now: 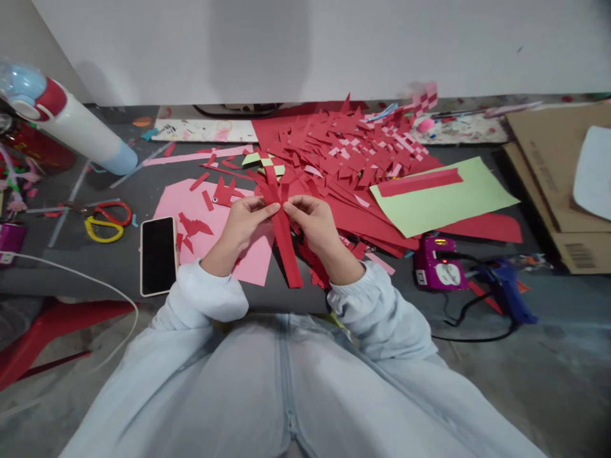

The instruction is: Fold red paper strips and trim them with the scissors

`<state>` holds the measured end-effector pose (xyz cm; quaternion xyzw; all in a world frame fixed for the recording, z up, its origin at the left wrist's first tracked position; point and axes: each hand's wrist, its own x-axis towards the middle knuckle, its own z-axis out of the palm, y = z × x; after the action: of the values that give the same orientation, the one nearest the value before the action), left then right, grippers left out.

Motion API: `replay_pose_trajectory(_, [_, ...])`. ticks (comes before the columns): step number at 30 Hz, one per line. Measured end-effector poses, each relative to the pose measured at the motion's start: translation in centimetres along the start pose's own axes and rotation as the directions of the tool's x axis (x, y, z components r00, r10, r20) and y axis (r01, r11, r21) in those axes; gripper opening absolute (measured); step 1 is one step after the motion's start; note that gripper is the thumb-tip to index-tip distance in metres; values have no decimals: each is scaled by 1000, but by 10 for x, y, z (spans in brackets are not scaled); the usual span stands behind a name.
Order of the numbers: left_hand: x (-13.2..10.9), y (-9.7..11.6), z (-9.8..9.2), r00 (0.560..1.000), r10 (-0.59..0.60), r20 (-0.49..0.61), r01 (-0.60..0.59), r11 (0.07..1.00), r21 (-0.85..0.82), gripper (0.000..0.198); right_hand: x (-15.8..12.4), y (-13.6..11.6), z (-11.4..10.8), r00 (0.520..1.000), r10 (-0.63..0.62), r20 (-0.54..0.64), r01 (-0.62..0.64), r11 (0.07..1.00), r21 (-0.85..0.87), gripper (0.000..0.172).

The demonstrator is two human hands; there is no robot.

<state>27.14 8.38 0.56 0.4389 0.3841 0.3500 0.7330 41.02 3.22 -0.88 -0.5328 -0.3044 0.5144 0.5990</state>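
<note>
The person's pale jacket (286,381) lies nearest the camera, its zip running up the middle. Beyond the cuffs, the left hand (245,222) pinches red paper strips (287,254) between thumb and fingers, and the right hand (312,222) grips them the same way, just beside it. The strips stand upright in the view, a long end hanging down between the wrists, above the gray surface (143,191). Left of the hands, a pink sheet (191,202) carries red scraps; a phone (158,256) lies at its near edge, with scissors (98,211) farther left and a white bottle (88,121) behind. Past the hands spreads a heap of red cut paper (344,152). To the right are a green sheet (439,207), a purple box (439,264), a blue glue gun (510,292) and cardboard (548,172).
</note>
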Motion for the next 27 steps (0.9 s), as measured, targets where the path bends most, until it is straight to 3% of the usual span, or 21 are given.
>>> replay_pose_trajectory(6, [-1, -4, 5, 997, 44, -66, -49, 995, -83, 27, 0, 5, 4, 995, -46, -89, 47, 999, 8, 46])
replay_pose_trajectory(12, [4, -5, 1, 986, 120, -115, -124, 992, -26, 28, 1, 0, -2, 998, 53, 41, -53, 999, 3, 44])
replay_pose_trajectory(18, [3, -5, -4, 998, 58, -2, -58, 995, 81, 27, 1, -1, -2, 999, 53, 2, -53, 998, 40, 41])
replay_pose_trajectory(27, [2, -1, -1, 994, 107, -17, -106, 992, 70, 24, 3, 5, -2, 999, 30, 28, -31, 999, 31, 44])
